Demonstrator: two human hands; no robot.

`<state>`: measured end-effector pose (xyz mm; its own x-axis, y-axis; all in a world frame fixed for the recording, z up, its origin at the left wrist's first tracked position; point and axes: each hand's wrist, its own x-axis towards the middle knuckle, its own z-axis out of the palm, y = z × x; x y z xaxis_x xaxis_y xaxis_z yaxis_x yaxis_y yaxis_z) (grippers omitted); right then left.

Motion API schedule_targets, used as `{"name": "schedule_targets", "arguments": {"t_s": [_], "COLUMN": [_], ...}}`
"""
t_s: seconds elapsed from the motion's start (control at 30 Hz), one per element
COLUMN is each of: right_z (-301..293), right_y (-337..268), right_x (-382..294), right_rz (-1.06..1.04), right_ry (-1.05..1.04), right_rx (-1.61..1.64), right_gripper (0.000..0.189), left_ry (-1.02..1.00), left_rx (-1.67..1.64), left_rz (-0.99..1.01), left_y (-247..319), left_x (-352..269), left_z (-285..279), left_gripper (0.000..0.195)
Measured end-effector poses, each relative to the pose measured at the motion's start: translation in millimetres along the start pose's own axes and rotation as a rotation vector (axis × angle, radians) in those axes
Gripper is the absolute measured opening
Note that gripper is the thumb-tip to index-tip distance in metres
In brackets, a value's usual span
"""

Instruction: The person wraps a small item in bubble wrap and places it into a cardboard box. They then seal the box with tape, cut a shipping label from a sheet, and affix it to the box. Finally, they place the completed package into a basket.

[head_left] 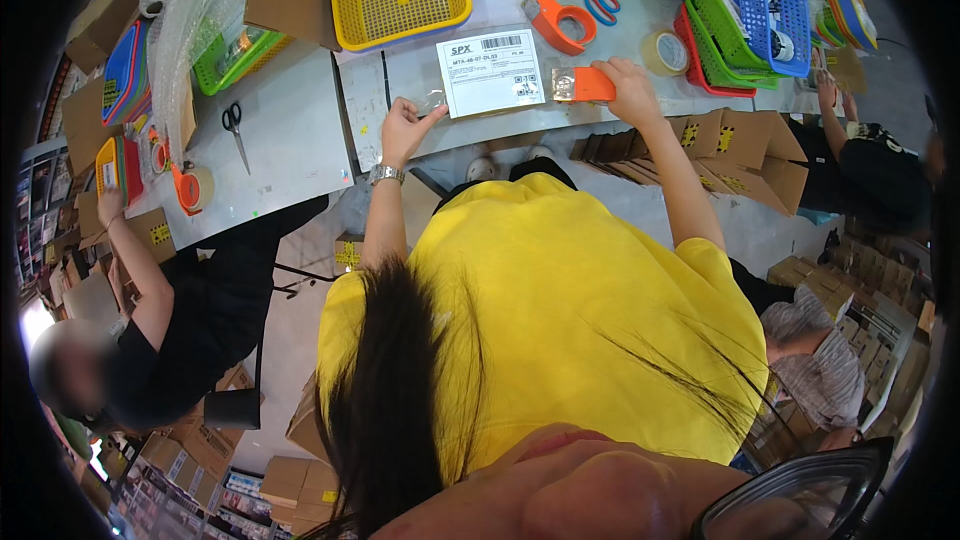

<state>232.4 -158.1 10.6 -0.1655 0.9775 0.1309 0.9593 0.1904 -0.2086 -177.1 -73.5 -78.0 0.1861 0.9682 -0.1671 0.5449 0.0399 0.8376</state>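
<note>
A flat parcel with a white printed shipping label (491, 75) lies at the table's near edge in front of me. Its label bears writing and codes. My right hand (630, 92) grips an orange tape dispenser (592, 84) just right of the parcel. At the parcel's left edge, my left hand (406, 129) has its fingers curled at a short piece of clear tape (432, 99). The left thumb reaches the parcel's lower left corner. Whether the tape runs across the label to the dispenser is hard to see.
Beyond the parcel stand a yellow basket (401, 0), a second orange dispenser (562, 24), blue-handled scissors (598, 0) and a tape roll (664, 53). Stacked baskets (735, 30) are at right. Black scissors (235, 133) lie left. Folded cartons (750, 154) stand below the table; people work on both sides.
</note>
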Motion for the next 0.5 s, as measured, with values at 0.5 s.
{"name": "schedule_targets", "arguments": {"t_s": [0.5], "right_z": [9.2], "right_y": [-9.9], "right_x": [12.2], "right_rz": [0.010], "right_ry": [-0.119], "right_rx": [-0.030], "right_gripper": [0.059], "left_ry": [0.202], "left_rx": [0.103], "left_rz": [-0.166], "left_y": [8.2], "left_x": [-13.1], "left_z": [42.3], "left_gripper": [0.072]}}
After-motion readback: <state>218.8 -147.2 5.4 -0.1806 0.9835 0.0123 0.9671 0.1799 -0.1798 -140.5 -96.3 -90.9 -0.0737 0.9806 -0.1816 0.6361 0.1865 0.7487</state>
